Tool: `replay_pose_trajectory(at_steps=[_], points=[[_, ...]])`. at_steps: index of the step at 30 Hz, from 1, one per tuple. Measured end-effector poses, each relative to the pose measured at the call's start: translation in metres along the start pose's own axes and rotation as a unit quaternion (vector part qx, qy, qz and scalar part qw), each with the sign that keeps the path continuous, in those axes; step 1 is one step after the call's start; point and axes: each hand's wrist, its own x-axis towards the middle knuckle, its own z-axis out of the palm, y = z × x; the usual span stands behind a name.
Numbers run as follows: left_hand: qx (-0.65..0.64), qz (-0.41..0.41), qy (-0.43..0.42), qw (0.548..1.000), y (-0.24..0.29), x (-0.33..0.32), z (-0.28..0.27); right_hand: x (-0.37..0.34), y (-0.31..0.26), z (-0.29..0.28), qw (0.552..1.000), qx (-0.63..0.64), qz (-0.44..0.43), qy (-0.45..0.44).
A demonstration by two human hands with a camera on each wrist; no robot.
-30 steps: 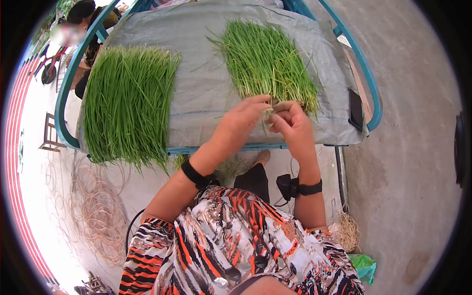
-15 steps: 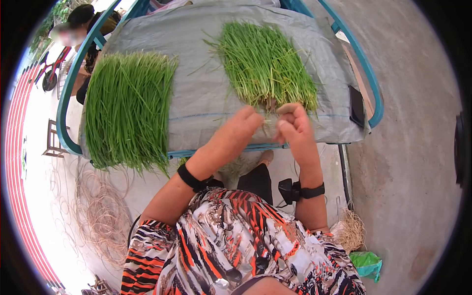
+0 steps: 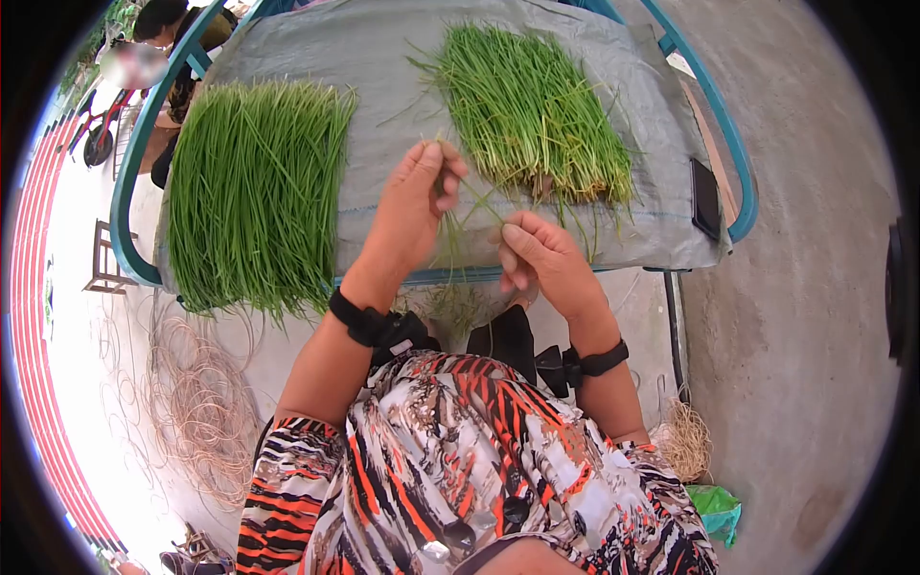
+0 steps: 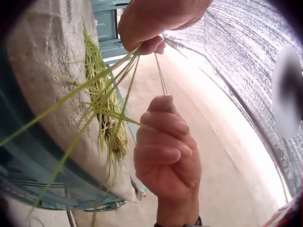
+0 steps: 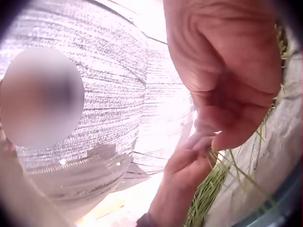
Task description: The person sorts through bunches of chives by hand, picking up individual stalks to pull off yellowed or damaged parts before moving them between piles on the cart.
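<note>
**Thin green stalks drawn between two pinching hands**

From the head view, the left hand [image 3: 401, 216] pinched a few thin stalks [image 3: 476, 198] between thumb and fingers, farther out from the body. The right hand [image 3: 558, 268], lower and to the right, pinched near their other end with thumb and forefinger, so their long axis slanted from upper left down to lower right. The right bundle [image 3: 527, 110] lay on the grey sheet [image 3: 388, 125], its pale root ends just ahead of the right hand and to the right of the left one. It slanted the same way, its green tips pointing away from the person. The left bundle [image 3: 254, 182] lay beyond the left forearm, so the left hand was the nearer to it.

From the left wrist, the left hand's fingers closed at the tips on the stalks, which fanned out towards the sheet. One crossed to the right hand, whose fingers were curled.

From the right wrist, the right palm covered most of its own grip; how tightly it held could not be told. The left hand showed just below, with stalks trailing sideways from between the two.
</note>
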Motion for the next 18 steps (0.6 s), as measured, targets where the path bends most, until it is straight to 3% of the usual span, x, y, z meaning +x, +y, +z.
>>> replay_pose_trajectory(at_steps=[2, 5, 12, 18], points=[[-0.040, 0.006, 0.020, 0.999, -0.005, 0.013, -0.017, -0.003, 0.007, -0.002, 0.994, 0.103, 0.040, -0.021], [-0.077, 0.005, 0.038, 0.996, -0.010, 0.025, -0.040, -0.006, 0.017, -0.007, 0.989, 0.121, 0.078, 0.014], [-0.207, -0.032, 0.018, 0.978, -0.019, 0.037, -0.066, -0.013, 0.041, -0.016, 0.986, 0.129, 0.106, -0.027], [-0.306, -0.058, -0.079, 0.947, -0.022, 0.041, -0.076, -0.014, 0.049, -0.015, 0.984, 0.129, 0.116, -0.026]])
